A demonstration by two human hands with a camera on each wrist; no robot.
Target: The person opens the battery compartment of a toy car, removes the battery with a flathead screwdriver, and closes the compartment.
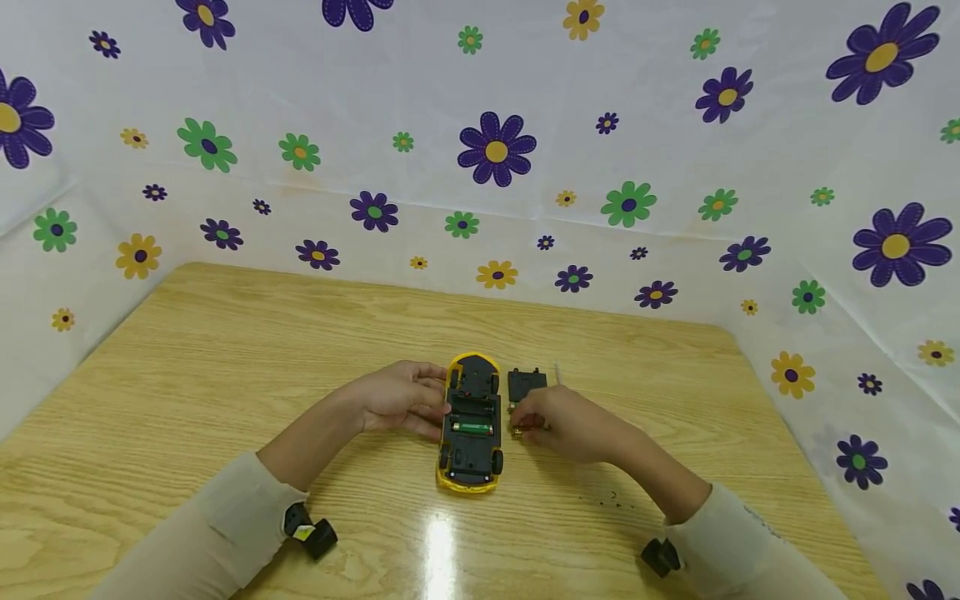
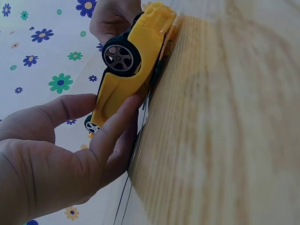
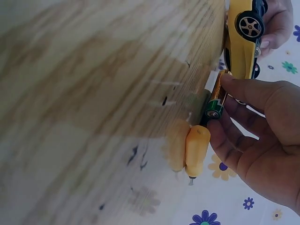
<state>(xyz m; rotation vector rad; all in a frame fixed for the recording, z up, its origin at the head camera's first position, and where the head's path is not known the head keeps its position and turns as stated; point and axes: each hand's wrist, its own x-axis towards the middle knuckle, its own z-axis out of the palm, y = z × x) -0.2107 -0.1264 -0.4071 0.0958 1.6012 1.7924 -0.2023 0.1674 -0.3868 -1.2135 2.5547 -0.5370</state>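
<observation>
A yellow toy car (image 1: 474, 479) lies upside down on the table, its black underside up and its battery compartment exposed. One green battery (image 1: 472, 429) sits crosswise in that compartment. At the car's left side, my left hand (image 1: 401, 400) steadies it, thumb at the upper edge and fingers along the yellow body (image 2: 124, 96). To the right of the car, my right hand (image 3: 267, 122) pinches a green and copper-coloured battery (image 3: 218, 98) between thumb and fingers, low at the tabletop. In the head view these fingers mostly cover it.
A black battery cover (image 1: 527, 383) lies just beyond my right hand. Beside it a screwdriver shows its thin shaft (image 1: 558, 372); its yellow handle (image 3: 198, 147) appears in the right wrist view. Small dark bits (image 1: 613, 498) lie nearer on the wooden table (image 1: 300, 333). Flowered cloth (image 1: 420, 100) hangs behind.
</observation>
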